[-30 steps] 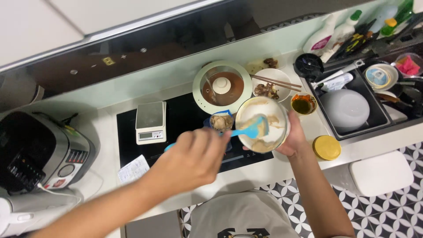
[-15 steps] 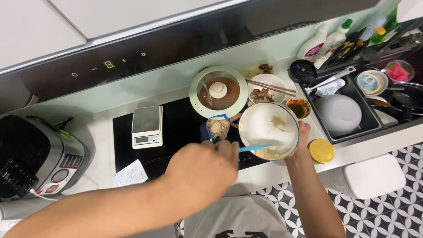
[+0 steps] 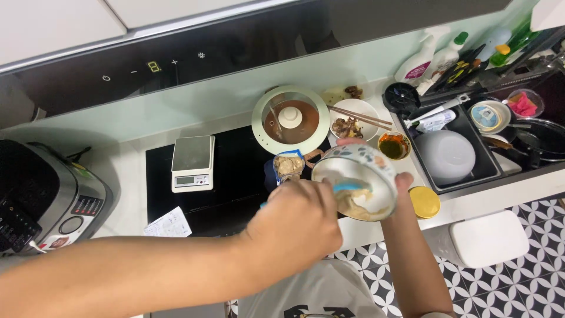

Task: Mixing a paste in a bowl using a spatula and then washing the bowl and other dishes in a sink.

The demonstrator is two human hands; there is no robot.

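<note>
The right hand [image 3: 405, 184] gripped a patterned bowl [image 3: 355, 181] by its far rim, tilted toward the person, fingertips curled over the edge and thumb under it. Beige batter [image 3: 353, 203] clung to the lower inside wall. The left hand [image 3: 297, 227] was closed in a fist around a blue spatula [image 3: 348, 188] (only the blade and a sliver of handle showed), whose tip lay in the batter just beyond the knuckles. A small cup of the same batter [image 3: 288, 166] stood near the bowl on the black cooktop [image 3: 235, 176], beside a lidded pot [image 3: 290, 119] and a kitchen scale [image 3: 192, 163].
</note>
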